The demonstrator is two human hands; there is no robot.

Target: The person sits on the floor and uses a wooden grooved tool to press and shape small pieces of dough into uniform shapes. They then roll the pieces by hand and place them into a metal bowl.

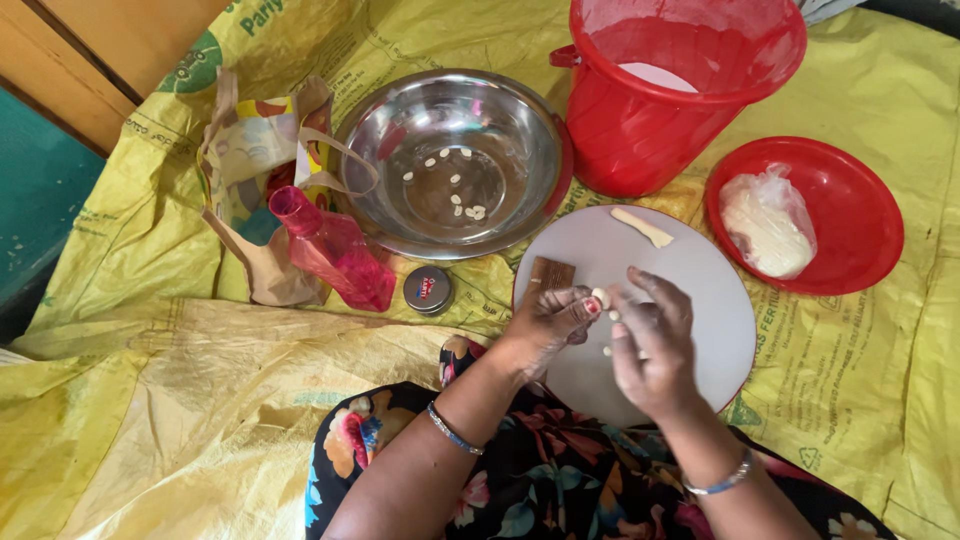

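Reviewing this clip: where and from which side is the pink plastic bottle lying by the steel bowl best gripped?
Grip the pink bottle around its body, just below the neck, coming from above with fingers closing across its width. It lies tilted on its side, cap toward the paper bag, so the long body is exposed while the steel bowl crowds its right side.

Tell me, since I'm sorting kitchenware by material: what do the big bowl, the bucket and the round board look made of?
Big bowl: likely stainless steel, shiny, with mirror-like reflections.
Bucket: red plastic, glossy, slightly translucent.
Round board: smooth, matte and pale with a red edge; probably plastic, though that's uncertain.
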